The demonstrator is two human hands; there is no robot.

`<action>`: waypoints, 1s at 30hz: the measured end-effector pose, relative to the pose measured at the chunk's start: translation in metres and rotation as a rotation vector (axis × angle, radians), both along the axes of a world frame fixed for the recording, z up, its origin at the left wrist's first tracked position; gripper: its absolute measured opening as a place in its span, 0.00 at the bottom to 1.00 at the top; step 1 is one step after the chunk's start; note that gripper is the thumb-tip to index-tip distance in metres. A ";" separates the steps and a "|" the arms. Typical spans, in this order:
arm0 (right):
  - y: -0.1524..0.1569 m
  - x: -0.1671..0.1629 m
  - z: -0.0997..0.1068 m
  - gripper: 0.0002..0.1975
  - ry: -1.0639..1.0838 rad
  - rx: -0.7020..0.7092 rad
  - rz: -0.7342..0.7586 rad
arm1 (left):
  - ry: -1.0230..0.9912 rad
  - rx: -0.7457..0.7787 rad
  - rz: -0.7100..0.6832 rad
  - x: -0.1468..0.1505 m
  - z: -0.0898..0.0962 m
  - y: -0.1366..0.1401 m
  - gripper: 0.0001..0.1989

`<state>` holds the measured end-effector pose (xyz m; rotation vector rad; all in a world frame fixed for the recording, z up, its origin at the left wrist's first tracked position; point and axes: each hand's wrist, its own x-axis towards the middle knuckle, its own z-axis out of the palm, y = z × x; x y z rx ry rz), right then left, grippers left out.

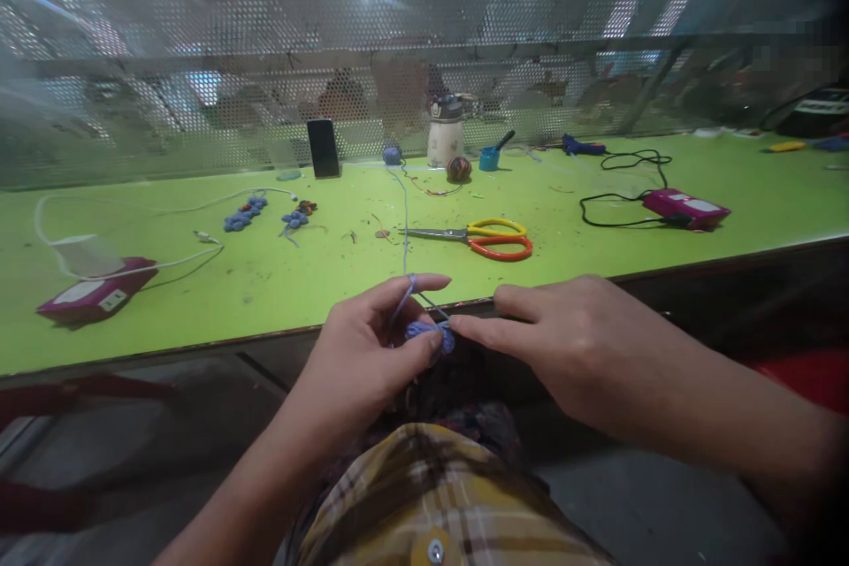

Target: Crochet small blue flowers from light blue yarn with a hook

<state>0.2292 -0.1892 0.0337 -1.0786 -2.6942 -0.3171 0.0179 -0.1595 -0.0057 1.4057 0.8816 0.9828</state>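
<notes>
Judging by how things lie, the yarn work is only partly done. A small, rounded piece of blue-violet looped yarn is held at the near edge of the lime-green counter, above the lap. It is pinched by the left hand, whose thumb is pressed on its front. The right hand is brought close from the other side, its extended index fingertip set at the right end of the piece; whether anything is gripped there cannot be told. A thin dark shaft, possibly a hook, is seen slanting towards that fingertip.

A single blue-violet strand is looped round the left index finger and led across the counter to a small blue-violet yarn ball. The strand is not yet cut, so the piece is judged unfinished; how many loops are left cannot be told.

On the left, two blue-violet clusters with dark and orange bits are laid out, apparently further along, though loose ends are left on the nearer one to the middle. Long-bladed scissors with yellow and red handles are left lying unheld.
</notes>
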 end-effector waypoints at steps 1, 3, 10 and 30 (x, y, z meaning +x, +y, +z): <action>-0.001 -0.002 -0.002 0.22 -0.018 0.034 -0.011 | 0.042 0.058 0.034 0.002 -0.001 -0.001 0.19; -0.002 -0.005 -0.006 0.20 -0.014 0.092 -0.024 | 0.154 0.243 0.122 0.006 -0.004 -0.004 0.18; 0.006 -0.034 -0.048 0.13 0.924 -0.100 -0.056 | 0.440 1.009 0.556 0.031 -0.023 -0.013 0.22; 0.006 0.000 -0.029 0.22 0.327 0.081 0.067 | -0.064 -0.165 -0.111 -0.010 0.018 0.016 0.18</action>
